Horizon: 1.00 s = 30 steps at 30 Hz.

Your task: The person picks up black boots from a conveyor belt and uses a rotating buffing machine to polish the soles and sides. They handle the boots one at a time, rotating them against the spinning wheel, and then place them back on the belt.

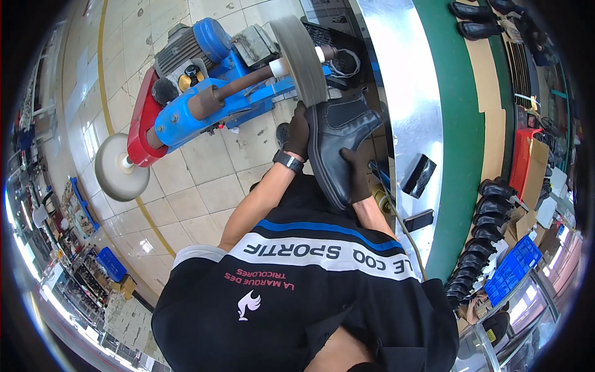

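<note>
A black Chelsea boot [334, 158] with an elastic side panel is held between my two dark-gloved hands, its toe toward me and its heel end up by the wheel. My left hand [298, 131], with a watch at the wrist, is closed along the sole side. On the other side, my right hand [356, 172] grips the upper near the front of the boot. Just beyond stands a grey buffing wheel [297, 59] on a blue machine [180, 121]. The boot's heel end is at the wheel's lower edge; whether they touch I cannot tell.
At the machine's left end is a pale round wheel [121, 167]. Right of me runs a metal ledge [406, 80] carrying a shiny black block [419, 175] and a phone-like slab [418, 221]. Beyond lie a green belt [455, 124], several black boots [486, 229] and a blue crate [513, 268].
</note>
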Each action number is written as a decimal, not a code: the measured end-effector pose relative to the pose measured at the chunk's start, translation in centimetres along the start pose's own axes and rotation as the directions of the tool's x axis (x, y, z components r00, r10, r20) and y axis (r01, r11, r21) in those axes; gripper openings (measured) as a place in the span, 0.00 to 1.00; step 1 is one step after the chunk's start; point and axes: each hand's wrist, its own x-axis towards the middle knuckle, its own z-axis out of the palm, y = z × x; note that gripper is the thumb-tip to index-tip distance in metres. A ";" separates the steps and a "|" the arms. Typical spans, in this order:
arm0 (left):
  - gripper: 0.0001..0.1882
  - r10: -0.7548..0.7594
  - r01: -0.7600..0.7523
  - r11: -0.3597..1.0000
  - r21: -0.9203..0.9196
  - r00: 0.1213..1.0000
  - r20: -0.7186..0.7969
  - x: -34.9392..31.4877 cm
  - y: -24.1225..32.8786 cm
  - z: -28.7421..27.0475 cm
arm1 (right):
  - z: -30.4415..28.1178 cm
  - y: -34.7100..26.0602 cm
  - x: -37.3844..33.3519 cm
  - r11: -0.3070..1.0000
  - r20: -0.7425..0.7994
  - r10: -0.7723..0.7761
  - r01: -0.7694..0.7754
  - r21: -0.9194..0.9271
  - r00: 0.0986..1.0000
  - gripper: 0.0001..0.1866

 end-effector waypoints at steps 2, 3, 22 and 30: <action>0.26 -0.032 0.031 0.999 -0.036 0.999 -0.026 -0.2 0.5 0.7 | 0.5 -0.4 -0.5 0.999 0.015 -0.036 0.036 0.013 0.999 0.25; 0.26 -0.049 0.048 0.999 -0.018 0.998 -0.031 0.5 0.0 0.3 | 0.8 -0.6 -0.3 0.999 0.024 -0.020 0.019 0.029 1.000 0.25; 0.30 -0.294 0.330 0.716 -0.615 0.942 0.162 -5.1 1.9 -4.9 | 1.7 -3.5 -0.7 0.958 0.103 0.272 -0.260 -0.116 0.957 0.24; 0.16 0.184 -0.176 0.981 -0.080 0.977 0.105 -5.8 2.8 -3.0 | 2.1 -5.3 -0.4 0.904 0.062 0.314 -0.279 -0.324 0.947 0.29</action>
